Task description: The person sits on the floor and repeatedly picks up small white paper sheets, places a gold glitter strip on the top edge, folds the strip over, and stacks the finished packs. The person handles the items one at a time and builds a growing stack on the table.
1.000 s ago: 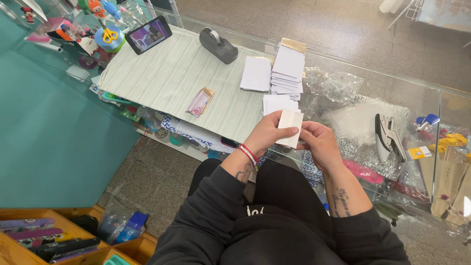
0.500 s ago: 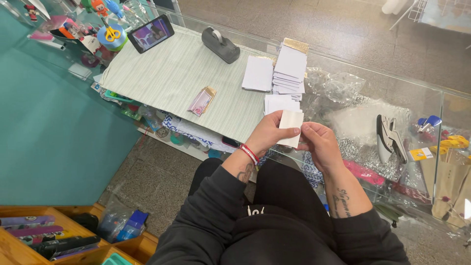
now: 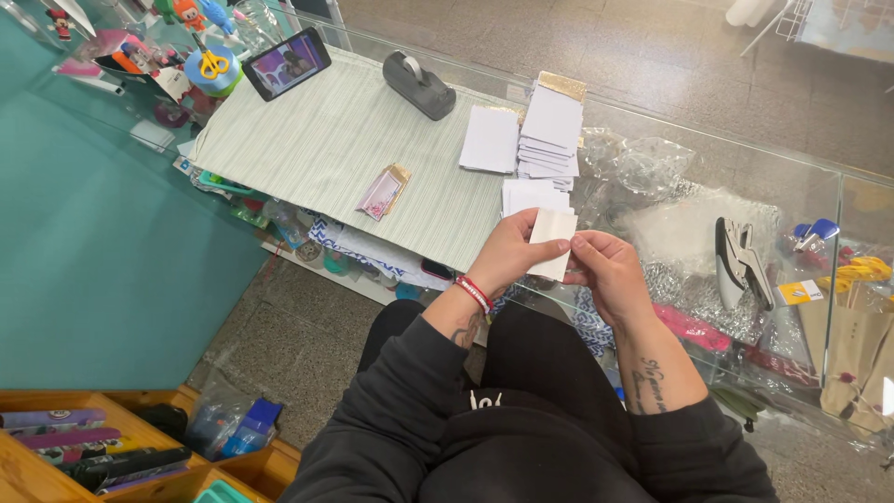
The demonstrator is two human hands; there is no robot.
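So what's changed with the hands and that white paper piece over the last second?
Almost nothing. Both the left hand and right hand keep pinching the small white paper piece over the glass counter's edge. The paper stacks, tape dispenser and phone stayed put.

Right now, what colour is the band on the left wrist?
Red, with thin white edging, on the wristband beside the left hand. Head view, the only one, shows it.
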